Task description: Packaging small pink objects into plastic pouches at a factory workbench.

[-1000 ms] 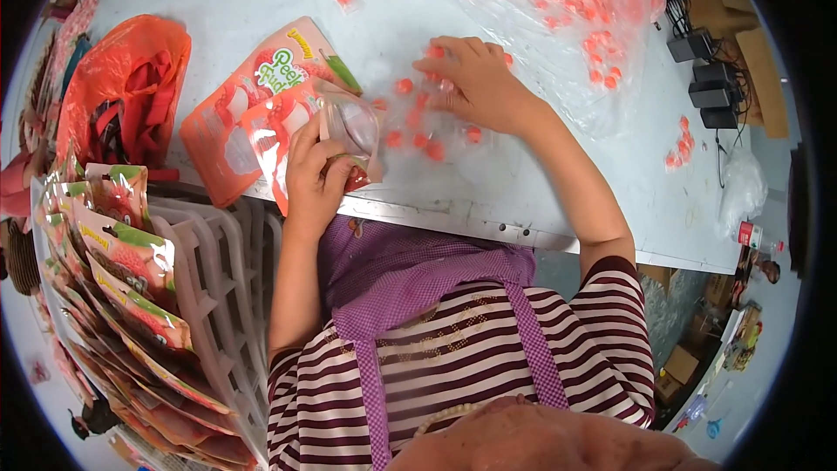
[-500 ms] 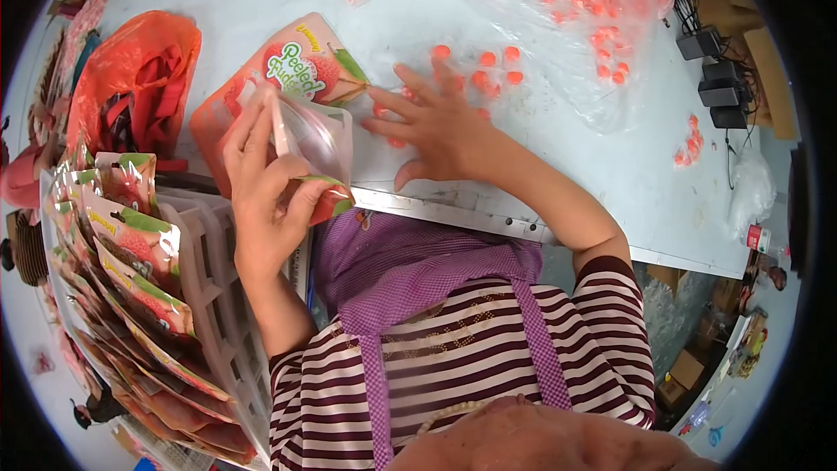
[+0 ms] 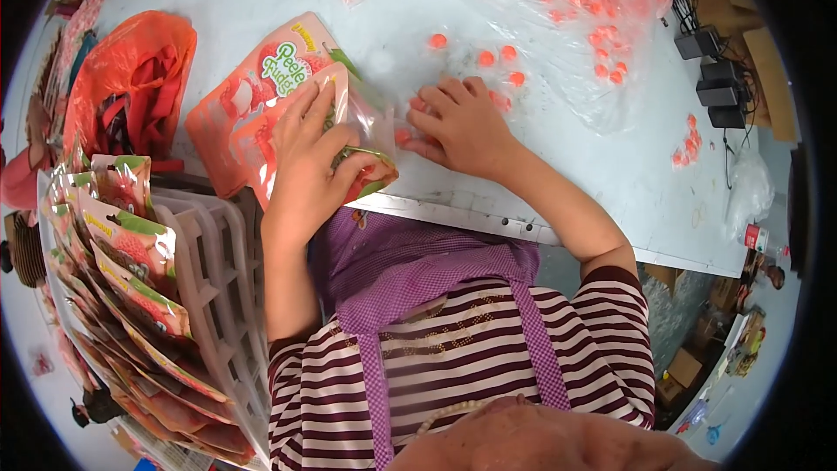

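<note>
My left hand grips a pink-and-green printed candy pouch near the table's front edge. Its mouth gapes toward the right, with the thumb at the near side and the fingers on the far side. Under and behind it lies a second flat pouch of the same print. Just right of the mouth, my right hand rests low on the table with curled fingers. Small red wrapped candies show at its fingertips; how many it holds is hidden. Several loose candies lie beyond it.
A large clear plastic bag of red candies spreads across the far side. At left stand a red plastic bag and a white plastic crate with many upright pouches. Black power adapters line the right edge.
My left hand has moved right with the pouch, tipping its mouth toward my right hand. My right hand's spread fingers have curled in around candies on the table.
</note>
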A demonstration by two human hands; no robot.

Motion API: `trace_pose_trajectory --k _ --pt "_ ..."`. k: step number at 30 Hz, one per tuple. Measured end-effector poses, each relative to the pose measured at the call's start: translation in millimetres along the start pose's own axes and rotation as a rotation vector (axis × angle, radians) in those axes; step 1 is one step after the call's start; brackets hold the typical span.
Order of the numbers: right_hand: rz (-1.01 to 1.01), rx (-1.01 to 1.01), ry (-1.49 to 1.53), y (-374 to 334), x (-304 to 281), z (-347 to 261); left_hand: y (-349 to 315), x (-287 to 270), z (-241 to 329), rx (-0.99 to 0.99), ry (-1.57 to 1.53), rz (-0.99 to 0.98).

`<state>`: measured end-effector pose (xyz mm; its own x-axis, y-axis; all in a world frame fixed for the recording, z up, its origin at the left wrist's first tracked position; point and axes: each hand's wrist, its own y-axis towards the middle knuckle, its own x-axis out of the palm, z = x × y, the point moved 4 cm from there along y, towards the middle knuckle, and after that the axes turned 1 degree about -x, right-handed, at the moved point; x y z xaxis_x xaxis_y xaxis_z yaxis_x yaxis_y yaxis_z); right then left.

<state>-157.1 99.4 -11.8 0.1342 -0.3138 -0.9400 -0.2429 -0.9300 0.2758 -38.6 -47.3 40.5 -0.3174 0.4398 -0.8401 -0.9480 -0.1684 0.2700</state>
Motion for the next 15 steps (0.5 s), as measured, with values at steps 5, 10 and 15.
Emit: trace_pose_trajectory --k 5,10,15 --pt "0.109 -0.031 0.010 -9 3 5 6 15 1 -0.042 0.031 -0.033" --pt "0.374 0.239 0.447 -9 -10 29 9 23 9 -0.068 -0.011 -0.015" --pt "0.501 0.795 1.121 5 -34 37 13 35 17 -0.044 -0.052 -0.042"
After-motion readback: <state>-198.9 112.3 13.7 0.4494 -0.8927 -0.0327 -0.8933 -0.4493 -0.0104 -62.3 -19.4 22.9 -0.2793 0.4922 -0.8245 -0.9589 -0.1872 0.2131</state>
